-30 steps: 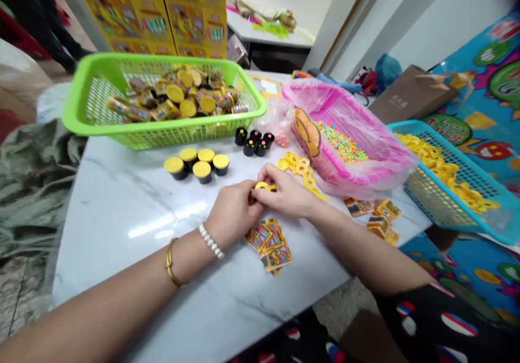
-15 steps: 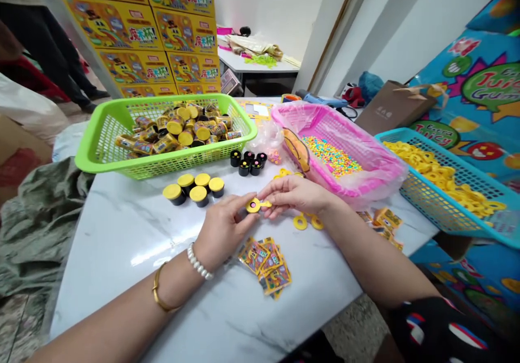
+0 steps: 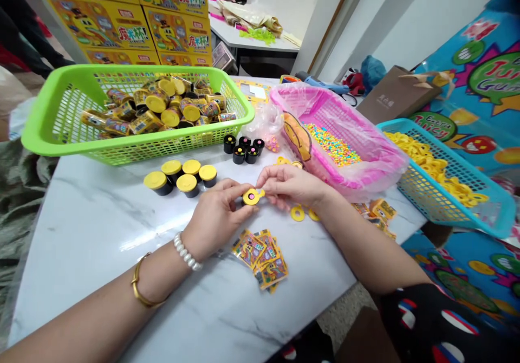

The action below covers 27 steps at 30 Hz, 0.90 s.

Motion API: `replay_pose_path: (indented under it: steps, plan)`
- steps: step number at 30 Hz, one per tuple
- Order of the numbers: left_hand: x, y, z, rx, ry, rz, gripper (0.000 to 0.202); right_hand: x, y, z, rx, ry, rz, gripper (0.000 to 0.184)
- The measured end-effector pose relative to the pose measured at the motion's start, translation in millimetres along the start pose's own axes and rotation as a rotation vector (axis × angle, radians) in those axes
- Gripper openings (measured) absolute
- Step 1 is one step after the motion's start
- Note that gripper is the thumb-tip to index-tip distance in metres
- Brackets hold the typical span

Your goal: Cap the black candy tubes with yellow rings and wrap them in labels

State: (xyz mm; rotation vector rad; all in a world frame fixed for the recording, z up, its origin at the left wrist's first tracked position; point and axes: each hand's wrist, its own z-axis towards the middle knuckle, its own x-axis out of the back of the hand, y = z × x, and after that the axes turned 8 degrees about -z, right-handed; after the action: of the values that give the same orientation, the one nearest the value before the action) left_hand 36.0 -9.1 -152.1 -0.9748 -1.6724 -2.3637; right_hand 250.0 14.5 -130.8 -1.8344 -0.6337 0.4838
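Note:
My left hand and my right hand meet over the white marble table, both pinching one small cup with a yellow ring lid; pink shows in the lid's hole. Below the hands lies a pile of small printed stickers. Loose yellow rings lie under my right wrist. Several black cups with yellow lids stand to the left, and several open black cups holding candy stand behind the hands.
A green basket of finished labelled cups is at the back left. A pink basket lined with plastic holds coloured candy beads. A blue basket of yellow rings sits at the right. More stickers lie by the pink basket. Yellow cartons are stacked behind.
The hands lifted the small cup off the table and hold it between them with the yellow ring lid on top. The camera view shifted a little.

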Motion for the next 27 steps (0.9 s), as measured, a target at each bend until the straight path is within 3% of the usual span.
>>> replay_pose_path:
  steps: [4, 10, 15, 16, 19, 21, 23, 27]
  plan:
    - [0.0, -1, 2, -0.024, -0.021, -0.008, 0.025, -13, 0, 15, -0.059, 0.065, -0.145, 0.029]
    - [-0.7, 7, 0, -0.018, -0.004, -0.052, 0.03, -24, 0, 13, 0.008, 0.236, -0.338, 0.021]
    - [1.9, 10, -6, -0.058, 0.026, 0.036, 0.028, -23, 3, 10, 0.017, 0.161, -0.368, 0.024]
    - [3.6, 9, -6, -0.095, 0.032, 0.07, 0.028, -22, 3, 11, 0.061, 0.24, -0.427, 0.024]
    - [11.1, 4, -8, -0.227, 0.031, 0.212, 0.03, -20, 1, 14, 0.281, 0.726, -0.795, 0.022]
    - [18.2, 1, -8, -0.274, 0.032, 0.342, 0.028, -18, -3, 16, 0.375, 0.966, -1.012, 0.014]
    - [26.1, 2, -6, -0.26, 0.06, 0.476, 0.023, -15, -6, 20, 0.378, 1.026, -1.114, 0.009]
    - [38.2, 5, -1, -0.26, 0.104, 0.709, 0.015, -14, -9, 30, 0.329, 0.969, -1.21, 0.014]
